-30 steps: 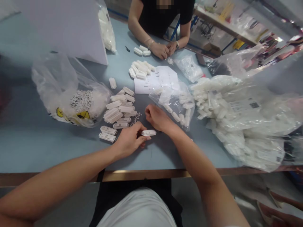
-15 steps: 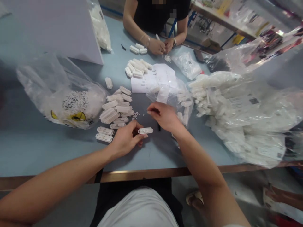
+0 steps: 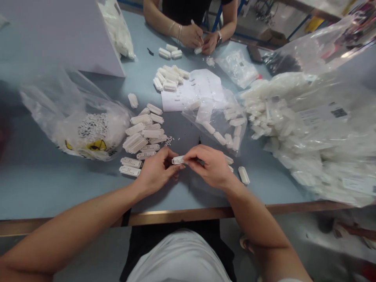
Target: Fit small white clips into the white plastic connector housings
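My left hand [image 3: 155,170] is closed on the left end of a small white plastic part [image 3: 178,159] with holes in its face. The fingertips of my right hand [image 3: 208,162] are pinched at the right end of that part. Whether they also hold a smaller piece is too small to tell. Left of my hands lies a pile of similar white parts [image 3: 136,143]. Tiny white pieces [image 3: 169,141] are scattered just beyond my left hand. More white parts lie by my right wrist, one of them [image 3: 243,175] apart from the others.
At the left stands a clear bag [image 3: 94,127] of small pieces. Large bags of white parts [image 3: 317,117] fill the right side. Beyond a paper sheet [image 3: 173,101] and an open clear bag [image 3: 217,137], a person's hands [image 3: 199,40] work across the table.
My right hand has come down and toward me to meet the white part in my left hand. The view has shifted slightly, and the single part by my right wrist now shows.
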The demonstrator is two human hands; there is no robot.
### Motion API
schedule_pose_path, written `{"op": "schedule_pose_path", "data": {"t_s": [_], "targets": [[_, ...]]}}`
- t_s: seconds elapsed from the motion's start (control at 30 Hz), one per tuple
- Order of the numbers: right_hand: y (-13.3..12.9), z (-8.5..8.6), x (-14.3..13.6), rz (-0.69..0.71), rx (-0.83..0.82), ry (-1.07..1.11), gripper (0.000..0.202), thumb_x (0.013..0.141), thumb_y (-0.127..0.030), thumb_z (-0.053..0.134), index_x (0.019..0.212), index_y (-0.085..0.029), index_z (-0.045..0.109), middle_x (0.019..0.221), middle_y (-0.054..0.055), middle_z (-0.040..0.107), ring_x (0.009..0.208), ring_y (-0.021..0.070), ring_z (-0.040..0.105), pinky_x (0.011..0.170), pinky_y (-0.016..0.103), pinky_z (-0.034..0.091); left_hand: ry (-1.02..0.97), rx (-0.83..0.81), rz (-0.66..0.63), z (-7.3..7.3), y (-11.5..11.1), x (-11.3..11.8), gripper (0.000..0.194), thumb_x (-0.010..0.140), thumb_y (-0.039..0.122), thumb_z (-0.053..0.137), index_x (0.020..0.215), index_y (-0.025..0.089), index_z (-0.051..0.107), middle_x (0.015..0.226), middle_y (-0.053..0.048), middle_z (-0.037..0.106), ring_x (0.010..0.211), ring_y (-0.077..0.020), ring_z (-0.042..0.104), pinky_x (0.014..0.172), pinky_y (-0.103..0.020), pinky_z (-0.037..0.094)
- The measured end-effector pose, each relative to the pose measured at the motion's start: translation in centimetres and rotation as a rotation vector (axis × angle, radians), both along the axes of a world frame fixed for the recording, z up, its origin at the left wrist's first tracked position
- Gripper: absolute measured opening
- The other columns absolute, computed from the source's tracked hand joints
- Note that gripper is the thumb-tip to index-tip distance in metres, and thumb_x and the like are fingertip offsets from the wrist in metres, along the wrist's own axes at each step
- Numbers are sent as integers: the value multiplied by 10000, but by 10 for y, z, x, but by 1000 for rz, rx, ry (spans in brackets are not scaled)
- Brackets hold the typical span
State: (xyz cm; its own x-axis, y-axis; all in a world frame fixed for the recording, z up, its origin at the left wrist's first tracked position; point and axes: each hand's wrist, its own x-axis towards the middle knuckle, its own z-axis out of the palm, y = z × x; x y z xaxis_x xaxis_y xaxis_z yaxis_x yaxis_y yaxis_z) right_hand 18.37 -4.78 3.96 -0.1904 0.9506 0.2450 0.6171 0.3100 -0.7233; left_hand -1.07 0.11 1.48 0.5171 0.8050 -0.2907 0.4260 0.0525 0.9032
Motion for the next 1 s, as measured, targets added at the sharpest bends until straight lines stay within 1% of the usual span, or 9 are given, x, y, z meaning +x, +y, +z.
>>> {"op": "schedule_pose_path", "data": {"t_s": [0.13, 0.33, 0.5, 0.7, 0.83, 0.93, 1.0], "targets": [[0, -3, 0, 8, -11, -52, 143, 896, -112, 629, 921, -224, 715, 951, 31, 688, 830, 138, 657, 738, 242, 505, 38, 8, -18, 1, 0, 1, 340, 807, 504, 717, 909, 221, 558, 634, 52, 712, 595, -171, 704, 597, -256, 459], [-1, -4, 0, 34, -45, -56, 137, 866, -82, 673, 891, -212, 710, 917, 14, 677, 796, 124, 642, 724, 228, 485, 97, 49, -37, 0, -2, 1, 379, 806, 561, 695, 886, 210, 576, 618, 39, 711, 587, -165, 684, 581, -245, 431], [0, -4, -1, 47, -22, -103, 141, 870, -66, 666, 874, -204, 697, 896, 12, 663, 807, 127, 625, 725, 230, 469, 120, 102, -41, -3, -2, 1, 360, 803, 538, 709, 900, 208, 605, 621, 39, 714, 569, -151, 654, 562, -231, 416], [-3, 0, -4, 56, 12, -177, 117, 924, -117, 625, 845, -185, 677, 864, 27, 636, 831, 149, 591, 734, 252, 452, 170, 204, -60, -5, -2, 0, 293, 824, 489, 697, 907, 214, 642, 625, 35, 707, 565, -144, 622, 564, -224, 426], [-3, 2, -5, 66, -61, -170, 123, 918, -112, 625, 822, -184, 651, 856, 22, 615, 812, 146, 570, 729, 255, 431, 176, 299, -108, -7, -2, -2, 208, 845, 405, 668, 925, 213, 662, 660, 27, 707, 566, -137, 608, 581, -224, 439], [2, 2, -2, 54, -144, -109, 86, 867, -105, 678, 863, -182, 640, 891, 25, 625, 836, 154, 574, 756, 267, 428, 189, 357, -135, -7, -3, -3, 184, 855, 388, 656, 905, 212, 668, 681, 18, 706, 601, -141, 619, 603, -224, 444], [7, 0, 1, 50, -209, -35, 146, 819, -126, 734, 919, -182, 643, 925, 29, 652, 884, 172, 586, 793, 287, 433, 184, 388, -154, -8, -4, -3, 182, 870, 393, 642, 882, 213, 667, 677, 19, 702, 615, -140, 622, 619, -224, 445]]}}
